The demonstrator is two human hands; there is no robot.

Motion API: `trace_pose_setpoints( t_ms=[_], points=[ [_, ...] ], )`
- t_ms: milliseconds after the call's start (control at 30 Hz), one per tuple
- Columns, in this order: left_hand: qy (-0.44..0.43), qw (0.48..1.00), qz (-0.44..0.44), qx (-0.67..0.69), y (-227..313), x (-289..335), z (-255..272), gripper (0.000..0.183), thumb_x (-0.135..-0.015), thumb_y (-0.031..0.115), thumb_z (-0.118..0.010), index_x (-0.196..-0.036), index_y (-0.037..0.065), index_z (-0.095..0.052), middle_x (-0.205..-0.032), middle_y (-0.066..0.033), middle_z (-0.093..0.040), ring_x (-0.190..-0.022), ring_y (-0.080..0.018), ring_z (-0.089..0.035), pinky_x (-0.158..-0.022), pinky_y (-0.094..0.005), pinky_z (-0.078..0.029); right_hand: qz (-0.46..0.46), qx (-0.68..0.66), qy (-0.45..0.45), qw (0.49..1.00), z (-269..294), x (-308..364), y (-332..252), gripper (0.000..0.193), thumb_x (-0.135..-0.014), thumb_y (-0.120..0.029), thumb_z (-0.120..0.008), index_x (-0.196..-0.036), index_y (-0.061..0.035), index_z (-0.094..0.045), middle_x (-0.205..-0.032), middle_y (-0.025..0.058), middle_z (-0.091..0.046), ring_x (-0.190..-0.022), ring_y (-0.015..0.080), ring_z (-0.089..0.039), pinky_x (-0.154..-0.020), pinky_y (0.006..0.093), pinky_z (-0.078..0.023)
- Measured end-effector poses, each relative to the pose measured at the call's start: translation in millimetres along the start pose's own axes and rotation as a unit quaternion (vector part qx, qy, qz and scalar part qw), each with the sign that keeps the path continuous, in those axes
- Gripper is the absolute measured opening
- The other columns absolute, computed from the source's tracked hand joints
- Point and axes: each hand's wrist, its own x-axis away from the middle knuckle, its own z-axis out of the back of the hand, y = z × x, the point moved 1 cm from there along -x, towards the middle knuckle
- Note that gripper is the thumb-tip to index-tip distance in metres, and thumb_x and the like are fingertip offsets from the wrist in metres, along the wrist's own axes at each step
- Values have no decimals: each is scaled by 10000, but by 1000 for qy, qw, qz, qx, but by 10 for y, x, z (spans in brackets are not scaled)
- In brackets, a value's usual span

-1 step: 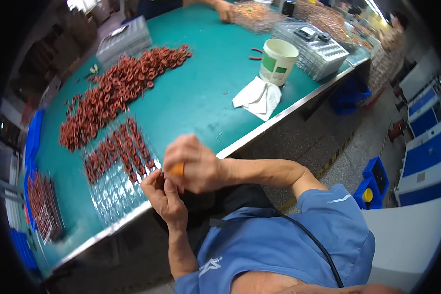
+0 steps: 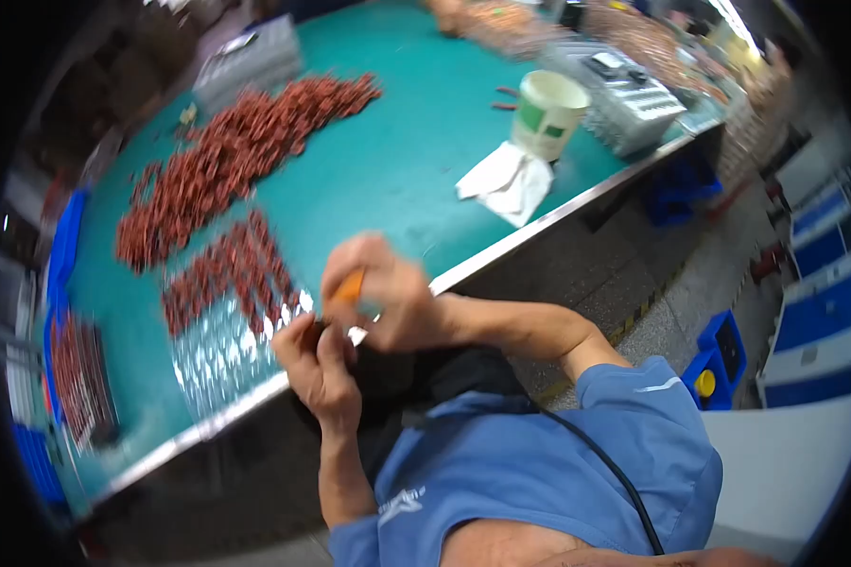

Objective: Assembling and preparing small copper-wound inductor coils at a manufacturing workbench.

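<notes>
At the front edge of the table my left hand (image 2: pixel 321 373) is closed, thumb and fingers pinched on a small dark piece mostly hidden by the fingertips. My right hand (image 2: pixel 383 293), blurred by motion, is curled just above and right of it. An orange object (image 2: pixel 348 286) shows at its fingers; its kind is too smeared to tell. Left of my hands lies a clear plastic tray (image 2: pixel 213 364) with rows of small red ring-shaped parts (image 2: pixel 227 274) in its far half. Beyond it spreads a large heap of the same red parts (image 2: pixel 227 156).
A white-green bucket (image 2: pixel 550 113) stands behind a white cloth (image 2: pixel 509 184), with red-handled pliers (image 2: pixel 506 97) beside it. Stacked clear trays (image 2: pixel 624 99) sit at the right, more (image 2: pixel 248 61) at the far left. Filled trays (image 2: pixel 80 383) stand near left. Another person's hand (image 2: pixel 449 14) is at the far side.
My right hand has lifted slightly up and away from my left hand, and the orange object shows more. My left hand keeps its pinch. The whole view has shifted a little.
</notes>
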Motion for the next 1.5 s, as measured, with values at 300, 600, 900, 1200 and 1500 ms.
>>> trace_pose_setpoints(
  t_ms=[300,600,900,1200,1500],
  points=[
    [-32,999,6,24,7,-80,-9,193,-960,45,-495,-1134,21,-416,-799,-47,-506,-627,-84,-467,-548,-204,-389,-87,28,-20,996,-53,97,68,66,-772,-43,-713,-764,-8,-658,-880,71,-644,-803,210,-604,-693,286,-478],
    [-85,986,85,118,-25,-78,82,235,-974,108,-502,-1163,15,-399,-737,-31,-486,-598,-87,-470,-548,-209,-388,-402,-279,-95,867,-39,200,275,202,-857,-173,-693,-935,11,-663,-903,57,-659,-801,81,-577,-710,232,-470],
    [-101,983,109,107,-9,-90,104,353,-958,127,-540,-1261,-15,-428,-763,-28,-509,-622,-80,-487,-569,-210,-398,-485,-315,-102,809,53,554,172,278,-951,-247,-581,-1024,13,-648,-806,24,-634,-708,70,-574,-632,218,-467],
    [-72,988,31,-131,-91,-79,87,246,-933,84,-565,-1170,35,-524,-694,-20,-534,-567,-81,-500,-509,-237,-400,-213,16,-61,975,-39,499,37,211,-911,-178,-615,-902,28,-656,-798,119,-642,-657,190,-621,-562,277,-473],
    [-50,997,62,-22,-74,-122,3,213,-923,31,-516,-1135,7,-520,-764,-15,-530,-589,-65,-479,-535,-204,-390,-202,21,-51,978,25,383,62,134,-894,-109,-623,-882,16,-670,-788,131,-653,-642,208,-617,-570,298,-479]
  ],
)
